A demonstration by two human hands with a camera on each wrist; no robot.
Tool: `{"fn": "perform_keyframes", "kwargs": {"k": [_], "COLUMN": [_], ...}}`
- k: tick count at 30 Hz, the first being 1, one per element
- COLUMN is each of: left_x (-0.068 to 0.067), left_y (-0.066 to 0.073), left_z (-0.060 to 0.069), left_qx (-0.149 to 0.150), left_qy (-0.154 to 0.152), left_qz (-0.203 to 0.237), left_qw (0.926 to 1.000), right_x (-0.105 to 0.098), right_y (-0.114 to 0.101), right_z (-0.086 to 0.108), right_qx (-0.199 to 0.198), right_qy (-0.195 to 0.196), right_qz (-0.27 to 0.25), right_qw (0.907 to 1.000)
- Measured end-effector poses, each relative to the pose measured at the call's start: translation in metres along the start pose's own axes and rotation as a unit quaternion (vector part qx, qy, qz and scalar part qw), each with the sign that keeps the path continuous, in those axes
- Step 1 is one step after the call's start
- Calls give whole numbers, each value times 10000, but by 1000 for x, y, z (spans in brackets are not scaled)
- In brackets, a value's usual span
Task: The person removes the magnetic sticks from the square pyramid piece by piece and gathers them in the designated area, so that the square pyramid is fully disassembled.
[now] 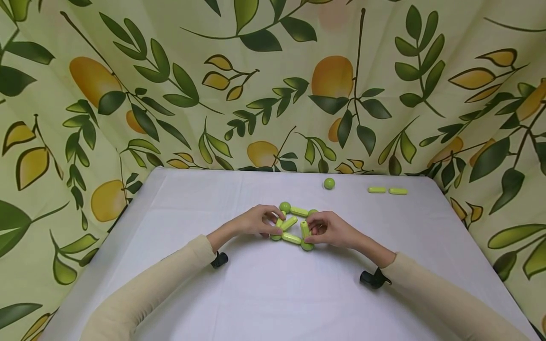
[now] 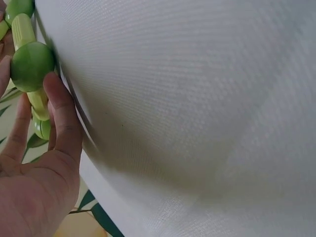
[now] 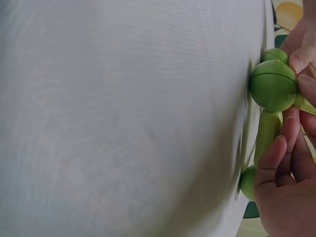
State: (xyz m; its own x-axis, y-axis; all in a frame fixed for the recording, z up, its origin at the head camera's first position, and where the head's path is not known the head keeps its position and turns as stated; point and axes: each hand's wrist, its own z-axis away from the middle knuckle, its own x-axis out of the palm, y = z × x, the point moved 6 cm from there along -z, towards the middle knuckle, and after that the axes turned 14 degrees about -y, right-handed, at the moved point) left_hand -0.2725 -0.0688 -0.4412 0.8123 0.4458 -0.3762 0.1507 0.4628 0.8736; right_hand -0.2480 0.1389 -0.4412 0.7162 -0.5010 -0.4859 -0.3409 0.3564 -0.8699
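Note:
On the white table, green balls and light green rods are joined into a four-sided frame, with the front rod (image 1: 291,237) running between two corner balls. My left hand (image 1: 261,220) grips the front left ball (image 2: 32,66), fingers on either side of it. A slanted rod (image 1: 289,223) rises beside that hand. At the front right corner, my right hand (image 1: 330,229) pinches a rod (image 1: 304,229) that stands up from the green ball (image 3: 273,85). The far left ball (image 1: 285,207) and back rod (image 1: 299,211) are untouched. Fingers partly hide the side rods.
Beyond the frame, a loose green ball (image 1: 329,183) lies near the table's back edge. Two loose rods (image 1: 387,191) lie end to end at the back right. A leaf-and-fruit patterned curtain (image 1: 273,94) surrounds the table (image 1: 239,293).

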Motion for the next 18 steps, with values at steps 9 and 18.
{"fn": "perform_keyframes", "kwargs": {"k": [9, 18], "left_x": [0, 0], "left_y": [-2, -3], "left_z": [-2, -2], "left_qx": [-43, -6], "left_qy": [12, 21], "left_qz": [3, 3], "left_qw": [10000, 10000], "right_x": [0, -12], "right_y": [-5, -5], "right_z": [2, 6], "right_qx": [-52, -232], "right_qy": [35, 179], "right_qz": [225, 147], "right_qw": [9997, 9995]}}
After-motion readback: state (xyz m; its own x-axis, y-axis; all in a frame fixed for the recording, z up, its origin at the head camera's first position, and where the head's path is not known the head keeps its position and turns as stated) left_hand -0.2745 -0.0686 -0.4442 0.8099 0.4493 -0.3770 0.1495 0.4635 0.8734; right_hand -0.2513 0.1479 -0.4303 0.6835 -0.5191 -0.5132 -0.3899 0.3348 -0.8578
